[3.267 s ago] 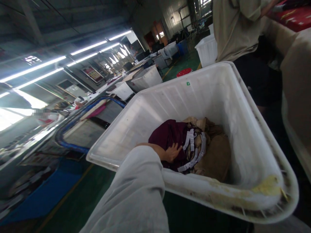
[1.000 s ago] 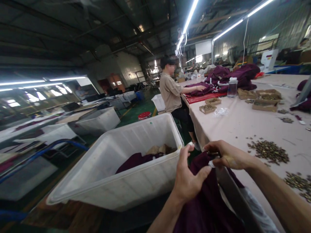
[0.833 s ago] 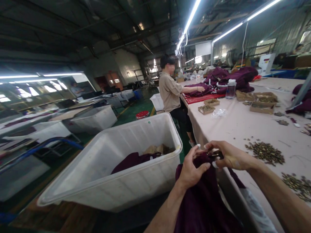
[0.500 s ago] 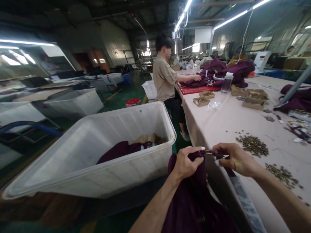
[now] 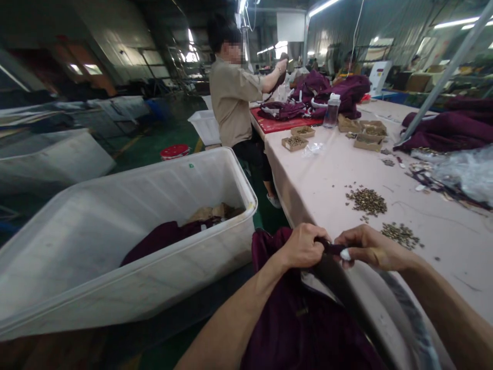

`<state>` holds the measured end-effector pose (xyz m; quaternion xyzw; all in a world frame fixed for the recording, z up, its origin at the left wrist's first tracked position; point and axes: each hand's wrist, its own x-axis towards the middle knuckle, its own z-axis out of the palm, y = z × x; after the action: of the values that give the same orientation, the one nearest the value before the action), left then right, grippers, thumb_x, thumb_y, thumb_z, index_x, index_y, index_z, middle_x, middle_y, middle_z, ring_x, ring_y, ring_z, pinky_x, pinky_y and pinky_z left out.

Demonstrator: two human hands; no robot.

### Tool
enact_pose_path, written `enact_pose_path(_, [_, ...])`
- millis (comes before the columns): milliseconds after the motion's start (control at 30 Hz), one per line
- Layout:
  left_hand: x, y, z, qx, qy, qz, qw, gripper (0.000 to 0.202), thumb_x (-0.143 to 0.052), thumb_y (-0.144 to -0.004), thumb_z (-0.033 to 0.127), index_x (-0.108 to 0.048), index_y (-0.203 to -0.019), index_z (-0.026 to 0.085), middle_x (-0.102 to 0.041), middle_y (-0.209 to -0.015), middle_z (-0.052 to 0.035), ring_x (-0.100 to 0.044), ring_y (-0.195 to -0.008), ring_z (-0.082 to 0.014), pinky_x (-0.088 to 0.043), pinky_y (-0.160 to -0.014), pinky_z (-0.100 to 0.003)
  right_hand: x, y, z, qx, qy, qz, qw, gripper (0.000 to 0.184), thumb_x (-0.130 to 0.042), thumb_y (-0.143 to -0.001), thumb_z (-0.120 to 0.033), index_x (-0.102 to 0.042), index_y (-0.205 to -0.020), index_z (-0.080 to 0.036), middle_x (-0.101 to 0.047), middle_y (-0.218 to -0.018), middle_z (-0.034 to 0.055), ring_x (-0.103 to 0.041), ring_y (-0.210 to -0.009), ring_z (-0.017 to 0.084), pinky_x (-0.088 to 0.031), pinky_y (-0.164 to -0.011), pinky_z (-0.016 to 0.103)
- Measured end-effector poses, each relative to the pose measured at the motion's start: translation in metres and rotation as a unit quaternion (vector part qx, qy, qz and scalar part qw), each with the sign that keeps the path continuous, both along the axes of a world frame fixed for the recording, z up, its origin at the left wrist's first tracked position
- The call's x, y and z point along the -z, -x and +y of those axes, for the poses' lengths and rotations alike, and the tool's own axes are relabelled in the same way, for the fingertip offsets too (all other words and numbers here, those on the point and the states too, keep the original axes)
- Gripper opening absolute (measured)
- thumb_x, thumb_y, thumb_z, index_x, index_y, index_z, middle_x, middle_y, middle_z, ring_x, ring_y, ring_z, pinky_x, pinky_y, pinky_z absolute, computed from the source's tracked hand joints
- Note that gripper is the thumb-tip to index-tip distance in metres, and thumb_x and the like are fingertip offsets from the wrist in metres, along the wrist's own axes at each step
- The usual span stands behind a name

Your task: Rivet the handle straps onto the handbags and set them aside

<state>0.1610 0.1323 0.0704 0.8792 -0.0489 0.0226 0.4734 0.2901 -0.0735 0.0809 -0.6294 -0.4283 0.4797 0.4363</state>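
Observation:
My left hand (image 5: 304, 245) is closed on the upper edge of a dark purple garment (image 5: 304, 329), which hangs down in front of me beside the table. A short dark strap (image 5: 333, 248) stretches from that hand across to my right hand (image 5: 372, 248). The right thumb and fingers pinch its end, and a white covering shows on one fingertip. Both hands are just off the table's near edge. Close beyond them lie two loose piles of small brass-coloured metal pieces (image 5: 366, 201), (image 5: 401, 235).
A big white plastic bin (image 5: 185, 267) with purple cloth inside stands to my left. At the long table (image 5: 319, 180), a co-worker (image 5: 234, 103) handles dark cloth. Small cardboard boxes (image 5: 295, 143), a bottle (image 5: 332, 112) and a slanted metal pole (image 5: 442, 77) are farther along.
My view has turned to the right. My left fingers have closed more tightly on the garment, and the hands are nearer each other. The co-worker's hands have risen, lifting dark cloth.

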Motion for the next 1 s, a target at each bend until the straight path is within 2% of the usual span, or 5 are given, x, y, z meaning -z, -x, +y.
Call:
enact_pose_path(167, [0.025,-0.003,0.010,0.089,0.296,0.131,0.942,0.028,-0.060,-0.071,0.018,-0.077,-0.092,0.009,-0.071,-0.074,-0.0065,-0.064,-0.066,-0.0167,-0.048,-0.064,-0.025,0.012,-0.005,-0.011,-0.017,-0.019,0.154,0.988,0.045,-0.076,-0.088,-0.042,-0.063,-0.118,-0.011,-0.078,-0.103,0.0182,-0.077,-0.081,0.025,-0.060,-0.076,0.036])
enact_pose_path(400, [0.041,0.000,0.006,0.054,0.354,0.121,0.926,0.041,-0.089,-0.069,0.038,-0.076,-0.094,0.007,-0.067,-0.073,-0.0038,-0.054,-0.062,-0.0106,-0.041,-0.059,-0.021,0.041,-0.003,-0.013,0.041,-0.044,0.219,0.974,0.049,-0.082,-0.081,-0.041,-0.059,-0.115,-0.013,-0.080,-0.096,0.0181,-0.079,-0.074,0.026,-0.062,-0.069,0.034])
enact_pose_path(667, [0.050,-0.004,0.011,0.043,0.400,0.159,0.901,0.044,-0.088,-0.073,0.044,-0.074,-0.091,0.006,-0.066,-0.065,-0.0045,-0.052,-0.053,-0.0080,-0.038,-0.052,-0.019,0.037,-0.022,-0.040,0.187,0.002,0.000,0.982,0.047,-0.080,-0.080,-0.053,-0.069,-0.104,-0.014,-0.078,-0.094,0.0118,-0.075,-0.082,0.024,-0.060,-0.076,0.035])
enact_pose_path(833, [0.062,-0.009,0.014,0.038,0.410,0.167,0.896,0.043,-0.089,-0.072,0.044,-0.074,-0.087,0.006,-0.068,-0.067,-0.0057,-0.053,-0.053,-0.0081,-0.040,-0.053,-0.019,0.037,-0.079,-0.103,0.379,0.038,-0.207,0.901,0.040,-0.071,-0.082,-0.050,-0.071,-0.102,-0.015,-0.075,-0.084,0.0072,-0.068,-0.071,0.020,-0.055,-0.067,0.032])
enact_pose_path(1000, [0.082,-0.017,0.012,0.034,0.421,0.165,0.891,0.042,-0.090,-0.072,0.042,-0.076,-0.088,0.006,-0.070,-0.071,-0.0077,-0.056,-0.056,-0.0094,-0.043,-0.054,-0.019,0.050,-0.112,-0.099,0.384,0.091,-0.348,0.850,0.033,-0.064,-0.078,-0.037,-0.076,-0.099,-0.014,-0.074,-0.074,0.0052,-0.063,-0.062,0.019,-0.046,-0.058,0.029])
